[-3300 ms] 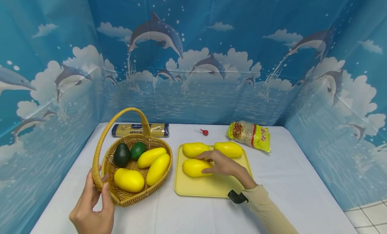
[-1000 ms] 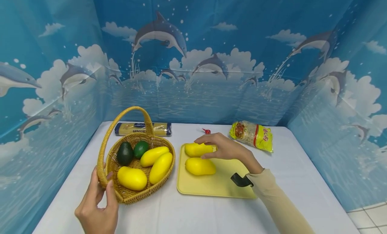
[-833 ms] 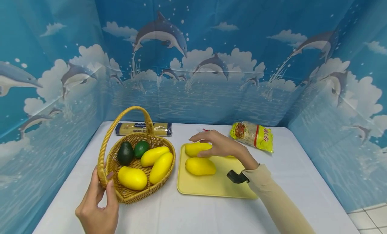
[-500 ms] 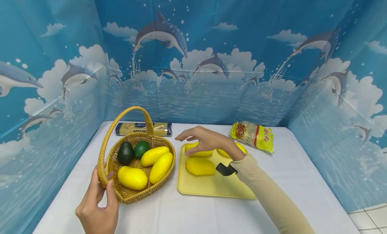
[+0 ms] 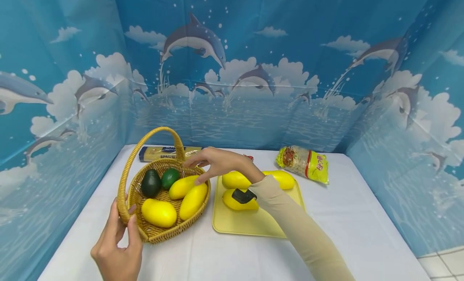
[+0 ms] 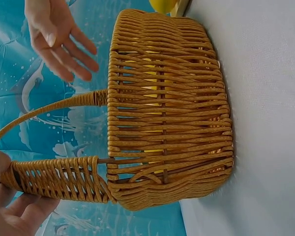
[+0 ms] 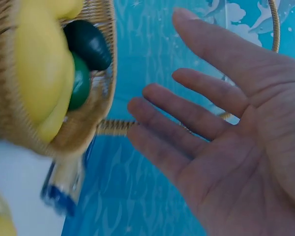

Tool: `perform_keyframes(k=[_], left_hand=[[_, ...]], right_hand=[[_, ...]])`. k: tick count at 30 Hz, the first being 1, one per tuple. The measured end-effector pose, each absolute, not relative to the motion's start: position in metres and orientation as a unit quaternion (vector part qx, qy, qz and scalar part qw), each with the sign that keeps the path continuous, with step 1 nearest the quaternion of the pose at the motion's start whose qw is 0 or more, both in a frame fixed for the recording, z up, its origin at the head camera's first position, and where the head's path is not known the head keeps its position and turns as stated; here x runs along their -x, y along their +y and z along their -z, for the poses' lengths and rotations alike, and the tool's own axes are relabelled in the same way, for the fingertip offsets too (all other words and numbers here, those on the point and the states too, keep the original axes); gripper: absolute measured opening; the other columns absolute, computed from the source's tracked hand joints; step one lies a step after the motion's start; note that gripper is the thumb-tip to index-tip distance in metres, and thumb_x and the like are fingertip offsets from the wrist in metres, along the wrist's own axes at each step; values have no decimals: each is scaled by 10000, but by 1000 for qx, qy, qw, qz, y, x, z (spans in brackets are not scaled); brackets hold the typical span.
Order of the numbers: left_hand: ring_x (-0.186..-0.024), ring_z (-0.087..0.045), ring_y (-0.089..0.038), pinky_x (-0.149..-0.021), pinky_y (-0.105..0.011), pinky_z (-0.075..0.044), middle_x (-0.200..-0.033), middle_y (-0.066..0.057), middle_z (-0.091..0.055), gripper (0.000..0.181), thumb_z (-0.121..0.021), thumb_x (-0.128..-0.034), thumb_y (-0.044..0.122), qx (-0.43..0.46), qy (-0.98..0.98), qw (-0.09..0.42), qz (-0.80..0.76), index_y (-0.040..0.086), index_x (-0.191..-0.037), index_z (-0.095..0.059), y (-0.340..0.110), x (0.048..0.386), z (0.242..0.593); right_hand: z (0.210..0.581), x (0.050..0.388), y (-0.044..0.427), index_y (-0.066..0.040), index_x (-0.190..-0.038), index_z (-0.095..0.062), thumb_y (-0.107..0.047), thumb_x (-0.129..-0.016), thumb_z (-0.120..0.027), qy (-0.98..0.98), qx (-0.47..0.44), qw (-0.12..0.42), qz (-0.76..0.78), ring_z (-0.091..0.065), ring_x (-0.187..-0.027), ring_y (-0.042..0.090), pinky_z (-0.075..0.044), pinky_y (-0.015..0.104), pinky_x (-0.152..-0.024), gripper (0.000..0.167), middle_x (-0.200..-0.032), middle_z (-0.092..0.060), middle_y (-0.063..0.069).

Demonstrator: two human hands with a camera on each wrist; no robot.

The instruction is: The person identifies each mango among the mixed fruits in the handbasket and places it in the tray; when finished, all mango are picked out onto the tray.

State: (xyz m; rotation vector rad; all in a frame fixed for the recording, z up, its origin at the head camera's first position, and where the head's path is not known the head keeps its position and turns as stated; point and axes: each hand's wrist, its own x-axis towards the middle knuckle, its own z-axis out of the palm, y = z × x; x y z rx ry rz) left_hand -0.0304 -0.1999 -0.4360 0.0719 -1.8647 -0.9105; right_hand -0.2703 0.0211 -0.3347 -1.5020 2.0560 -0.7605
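Observation:
A wicker basket [image 5: 159, 236] stands on the left of the table, with my left hand [image 5: 117, 246] pinching the near base of its tall handle [image 5: 121, 188]. Inside lie three yellow mangoes [image 5: 158, 213], a dark avocado [image 5: 150, 183] and a smaller green fruit [image 5: 170, 178]. Over the basket's right rim hangs my right hand [image 5: 217, 162], its fingers spread and relaxed. The right wrist view shows its bare palm [image 7: 236, 162], apart from the fruit. To the right, a yellow tray [image 5: 250, 225] bears three more mangoes [image 5: 284, 179], partly hidden by my sleeve.
Behind the basket lies a spaghetti pack [image 5: 156, 153]. A small red item [image 5: 250, 157] peeks out behind my right wrist. At the back right rests a yellow food bag [image 5: 304, 164]. A dolphin-printed curtain [image 5: 232, 103] encloses the white table [image 5: 344, 216].
My right hand has left the front mango on the tray, passed over the back of the tray and moved left to the basket. My left hand keeps its grip on the handle.

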Motion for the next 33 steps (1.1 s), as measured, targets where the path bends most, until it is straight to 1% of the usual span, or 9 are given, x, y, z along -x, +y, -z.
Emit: perform_keyframes(k=[4, 7, 11, 15, 18, 22, 26, 29, 33], left_hand=[[-1176, -652, 116, -917, -61, -523, -1364, -218, -711, 691, -735, -900, -183, -35, -777, 503, 377, 36, -1540, -593, -199, 30, 436], [-1174, -658, 108, -915, -63, -526, -1394, -187, -704, 703, -733, -901, -186, -35, -778, 500, 379, 48, -1548, -589, -198, 29, 436], [-1165, -671, 93, -907, -62, -529, -1371, -209, -711, 717, -733, -887, -204, -33, -775, 501, 383, 42, -1544, -591, -197, 29, 434], [-1176, -663, 97, -912, -67, -533, -1381, -204, -706, 727, -736, -896, -194, -33, -781, 493, 382, 58, -1560, -577, -197, 28, 433], [-1175, -665, 95, -913, -63, -528, -1393, -184, -706, 736, -740, -891, -197, -33, -781, 493, 381, 63, -1560, -579, -197, 28, 433], [-1157, -685, 75, -905, -59, -526, -1370, -199, -716, 711, -739, -875, -207, -22, -772, 506, 385, 33, -1531, -606, -199, 30, 435], [-1153, -680, 85, -905, -57, -526, -1365, -206, -716, 703, -738, -877, -208, -21, -772, 507, 383, 26, -1528, -607, -200, 30, 436], [-1164, -663, 103, -911, -61, -530, -1368, -221, -710, 713, -729, -901, -192, -31, -780, 498, 378, 52, -1555, -583, -200, 28, 433], [-1183, -631, 134, -916, -63, -533, -1376, -249, -694, 705, -714, -950, -139, -42, -794, 481, 369, 89, -1594, -539, -199, 26, 432]], right_hand=[[333, 267, -3, 12, -1536, -573, -174, -1004, -799, 747, 570, 226, 257, -617, -1392, 294, -527, 419, -1186, 607, -1531, -615, 176], [333, 264, -18, 10, -1531, -578, -175, -1007, -795, 740, 584, 225, 248, -639, -1365, 252, -541, 359, -1163, 597, -1527, -619, 170], [336, 262, -35, -1, -1541, -571, -170, -1019, -778, 732, 586, 241, 252, -639, -1362, 236, -541, 286, -1142, 587, -1540, -609, 167], [341, 261, -48, -1, -1523, -588, -164, -1020, -775, 729, 588, 249, 246, -660, -1326, 246, -548, 210, -1085, 561, -1524, -618, 181], [348, 260, -59, 26, -1506, -592, -143, -1017, -776, 717, 598, 261, 248, -654, -1331, 301, -543, 177, -1067, 550, -1512, -617, 215], [355, 255, -74, 42, -1493, -599, -131, -1010, -782, 705, 598, 285, 253, -634, -1350, 343, -540, 168, -1066, 545, -1506, -615, 232], [362, 251, -87, 31, -1477, -620, -153, -1001, -798, 707, 594, 295, 246, -651, -1324, 328, -560, 215, -1074, 540, -1492, -629, 225], [368, 249, -95, 27, -1482, -621, -178, -999, -804, 715, 586, 304, 230, -653, -1324, 295, -555, 205, -1074, 555, -1487, -639, 199], [374, 249, -104, 10, -1512, -602, -203, -1004, -800, 732, 568, 317, 204, -643, -1344, 246, -529, 116, -1028, 585, -1497, -640, 163]])
